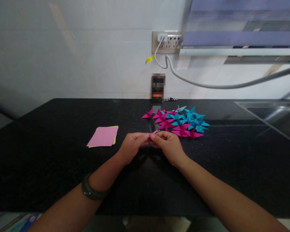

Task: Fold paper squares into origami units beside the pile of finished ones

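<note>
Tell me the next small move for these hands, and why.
Probably hold the small pink paper steady with the left hand and press a crease with the right hand: both pinch it, thumbs close together, and the paper birds beyond show sharp folds.

The left hand (130, 146) and right hand (171, 145) meet over the black table (50, 161), fingers (159, 139) pinching a small pink folded paper (153, 133). To their left lie pink and yellow paper squares (102, 136); just beyond the hands cluster magenta and blue origami cranes (182, 127). A white cable (207, 86) is plugged into the wall socket (174, 42).
</note>
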Demonstrator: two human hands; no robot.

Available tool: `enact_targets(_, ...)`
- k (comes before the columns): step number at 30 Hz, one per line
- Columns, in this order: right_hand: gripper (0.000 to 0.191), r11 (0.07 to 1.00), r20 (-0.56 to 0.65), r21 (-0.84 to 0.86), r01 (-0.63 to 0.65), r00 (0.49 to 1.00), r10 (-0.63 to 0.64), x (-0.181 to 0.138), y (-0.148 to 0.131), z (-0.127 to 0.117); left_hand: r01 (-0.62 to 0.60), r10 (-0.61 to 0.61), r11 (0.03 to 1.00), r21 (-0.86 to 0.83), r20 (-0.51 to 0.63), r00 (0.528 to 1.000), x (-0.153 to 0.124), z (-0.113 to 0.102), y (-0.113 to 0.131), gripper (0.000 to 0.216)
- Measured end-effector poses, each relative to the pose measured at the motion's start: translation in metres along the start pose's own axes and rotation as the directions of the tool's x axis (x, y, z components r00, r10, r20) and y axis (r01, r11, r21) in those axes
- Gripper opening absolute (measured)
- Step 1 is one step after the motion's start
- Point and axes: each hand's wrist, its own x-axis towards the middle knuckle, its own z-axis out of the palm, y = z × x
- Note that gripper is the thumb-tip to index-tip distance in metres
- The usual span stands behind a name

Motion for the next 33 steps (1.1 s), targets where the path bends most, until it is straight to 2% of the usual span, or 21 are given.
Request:
enact_targets(6, 0.023, 0.995, 0.026, -0.065, 0.074, 0.997, -0.073, 0.0030, 0.0057, -0.0017, 0.005, -0.005, 1.000, -0.001, -0.020, 1.000, 0.0007, -0.0003, 0.0002, 0.028)
enact_targets(12, 0.026, 0.996, 0.028, -0.052, 0.073, 0.997, -0.071, 0.0023, 0.0058, -0.0018, 0.000, 0.003, 0.999, 0.039, -0.070, 0.998, 0.0000, 0.0016, 0.0015, 0.027)
enact_targets(17, 0.026, 0.996, 0.042, -0.060, 0.073, 0.997, -0.071, 0.0016, 0.0041, -0.0020, -0.014, 0.016, 0.998, 0.060, -0.045, 0.999, -0.0007, 0.0015, 0.0016, 0.028)
enact_targets(22, 0.019, 0.993, 0.073, -0.085, 0.087, 0.994, -0.081, 0.0021, 0.0036, -0.0017, -0.081, 0.100, 0.956, 0.283, -0.053, 0.994, -0.0015, -0.0018, 0.0029, 0.028)
enact_targets(27, 0.013, 0.971, 0.125, -0.161, 0.174, 0.980, -0.155, 0.0031, 0.0071, -0.0048, -0.092, 0.109, 0.938, 0.333, -0.033, 0.993, -0.0025, -0.0025, 0.0056, 0.032)
enact_targets(33, 0.017, 0.878, 0.182, -0.351, 0.325, 0.944, -0.277, 0.0020, 0.0068, -0.0082, -0.082, 0.090, 0.944, 0.321, -0.010, 0.996, -0.0013, -0.0042, 0.0057, 0.033)
